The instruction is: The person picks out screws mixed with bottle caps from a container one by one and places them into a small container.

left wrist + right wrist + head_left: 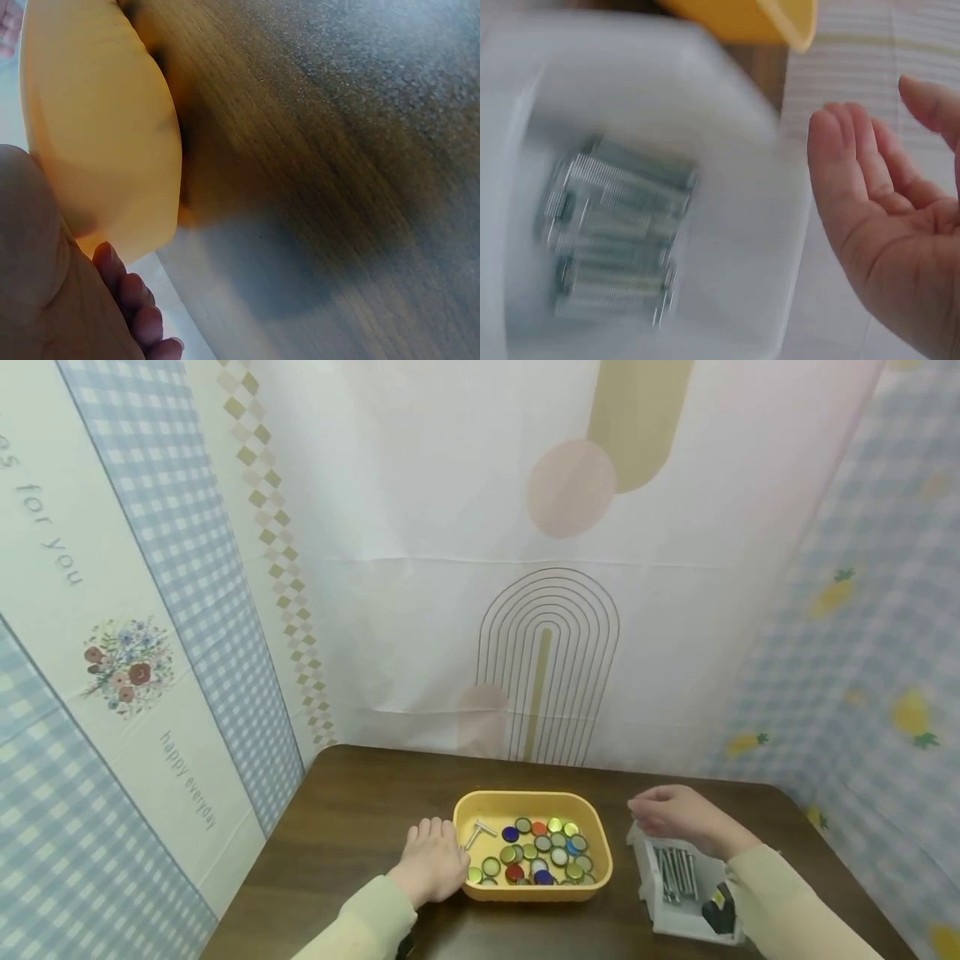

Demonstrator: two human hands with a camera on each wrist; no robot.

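My left hand [431, 864] rests against the left rim of a yellow plastic tub [532, 893], its fingers reaching forward along the outer side. In the left wrist view the thumb side lies at the wall of the tub. Inside are several bottle caps [558, 856] in gold, blue, red and silver, plus a pair of metal screws [480, 832] at the left end. Over the far end of a pale grey bin [648, 881], my right hand [686, 814] hovers with relaxed fingers and a bare palm. Several long screws [622, 225] lie side by side in that bin, blurred in the right wrist view.
Both containers stand on a dark brown wooden table [360, 810], the bin to the right of the tub with a gap between. Printed cloth [420, 635] hangs behind the table and along both sides. A black object [720, 910] shows under the right sleeve.
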